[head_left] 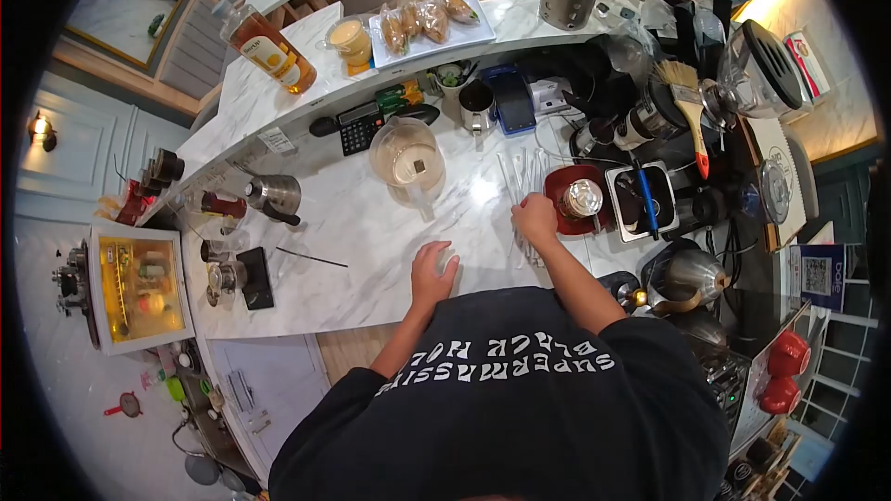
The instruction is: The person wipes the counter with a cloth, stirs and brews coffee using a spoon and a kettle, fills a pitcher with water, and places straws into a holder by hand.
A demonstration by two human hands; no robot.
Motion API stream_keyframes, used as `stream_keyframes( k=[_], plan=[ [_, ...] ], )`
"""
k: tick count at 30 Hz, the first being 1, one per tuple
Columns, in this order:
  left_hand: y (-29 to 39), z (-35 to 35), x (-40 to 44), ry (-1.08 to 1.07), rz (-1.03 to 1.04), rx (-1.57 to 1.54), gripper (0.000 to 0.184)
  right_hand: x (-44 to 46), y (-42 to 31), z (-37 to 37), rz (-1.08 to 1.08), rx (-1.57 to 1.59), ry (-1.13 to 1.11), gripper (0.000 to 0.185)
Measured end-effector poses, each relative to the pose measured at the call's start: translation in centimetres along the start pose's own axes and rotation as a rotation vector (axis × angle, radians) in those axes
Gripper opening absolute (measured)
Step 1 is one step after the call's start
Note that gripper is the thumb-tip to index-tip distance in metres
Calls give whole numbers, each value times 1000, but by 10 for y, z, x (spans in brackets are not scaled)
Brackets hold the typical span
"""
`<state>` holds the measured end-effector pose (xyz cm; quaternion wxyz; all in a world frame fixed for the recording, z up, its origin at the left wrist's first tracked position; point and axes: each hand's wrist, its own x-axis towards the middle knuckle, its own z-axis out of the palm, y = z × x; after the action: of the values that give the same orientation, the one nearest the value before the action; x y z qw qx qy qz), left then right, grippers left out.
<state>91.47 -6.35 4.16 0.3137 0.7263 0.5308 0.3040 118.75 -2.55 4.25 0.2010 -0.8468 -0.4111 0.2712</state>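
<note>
My left hand [433, 275] rests at the front part of the white marble counter [353, 292], fingers apart and holding nothing. Close to it, farther back, stands a clear plastic pitcher [390, 153] with its handle toward me. My right hand [535, 221] is closed around a bundle of thin clear sticks that look like straws [525, 172]; their ends show above and below my fist. Just right of that hand, a small silver-topped jar [583, 198] sits on a dark red tray [559, 184].
A metal tub [664, 187] with a blue-handled tool stands at right, near several kettles and appliances. At left are a gooseneck kettle [274, 195], a black phone [257, 278] and a thin black stick [313, 257]. A syrup bottle [269, 51] and a pastry plate [478, 37] stand on the raised ledge.
</note>
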Motion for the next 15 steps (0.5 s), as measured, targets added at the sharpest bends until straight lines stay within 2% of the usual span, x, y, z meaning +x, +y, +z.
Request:
stream_keyframes(
  k=[3,5,8,11,15],
  plan=[
    [12,19,15,-26,-6,24,35,10,1,-21,-85,54,-92,26],
    [16,36,30,-54,71,55,35,8,-2,-44,-174,88,-102,25],
    [37,56,60,-190,187,196,35,11,-4,-89,-173,196,-188,26],
    [41,85,93,-291,359,367,35,11,2,-123,-181,463,-137,23],
    [40,104,123,-357,523,487,31,14,6,-160,-33,780,-262,16]
  ],
)
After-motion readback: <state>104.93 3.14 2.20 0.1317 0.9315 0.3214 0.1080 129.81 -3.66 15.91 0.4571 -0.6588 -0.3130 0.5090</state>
